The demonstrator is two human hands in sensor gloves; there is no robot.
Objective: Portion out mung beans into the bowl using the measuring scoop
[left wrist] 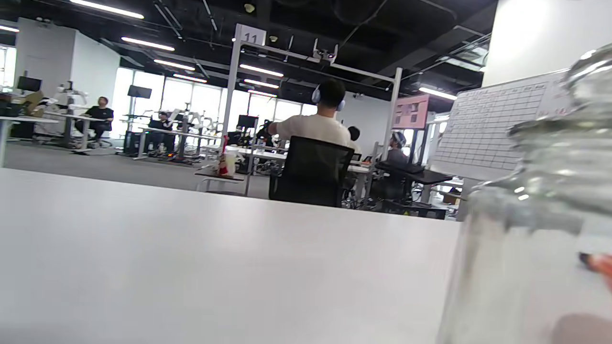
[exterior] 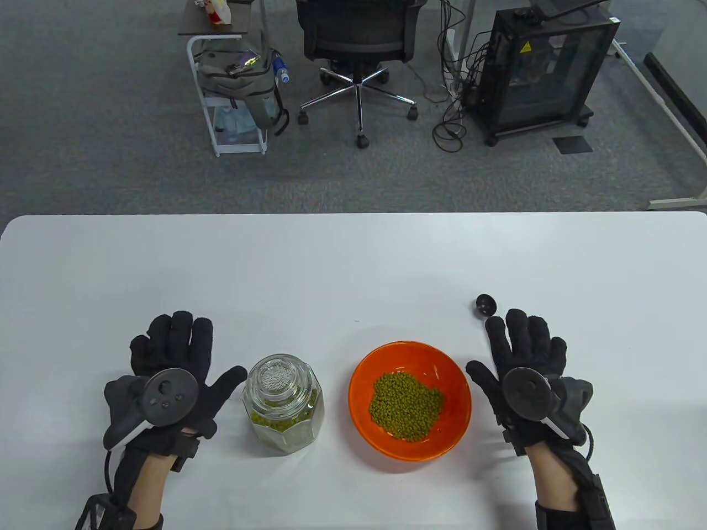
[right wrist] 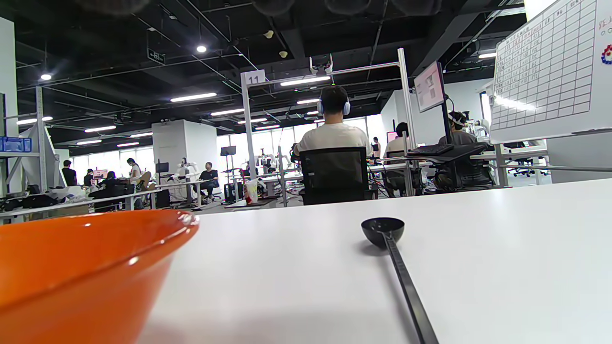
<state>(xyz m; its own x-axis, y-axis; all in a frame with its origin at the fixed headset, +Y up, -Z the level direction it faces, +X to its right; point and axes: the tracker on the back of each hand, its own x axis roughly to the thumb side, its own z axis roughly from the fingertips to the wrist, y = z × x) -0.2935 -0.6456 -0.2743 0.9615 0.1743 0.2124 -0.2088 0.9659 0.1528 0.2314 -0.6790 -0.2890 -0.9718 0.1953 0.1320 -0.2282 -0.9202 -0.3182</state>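
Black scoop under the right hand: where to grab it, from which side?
Pinch the handle, coming from above with the right hand. The measuring scoop lies flat on the table, its cup at the far end and its thin handle running back under the open fingers, so the near handle is probably easiest.

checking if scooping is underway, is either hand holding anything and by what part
Nothing is held. The left hand and right hand lie flat on the table; the scoop lies under the right hand, ungripped.
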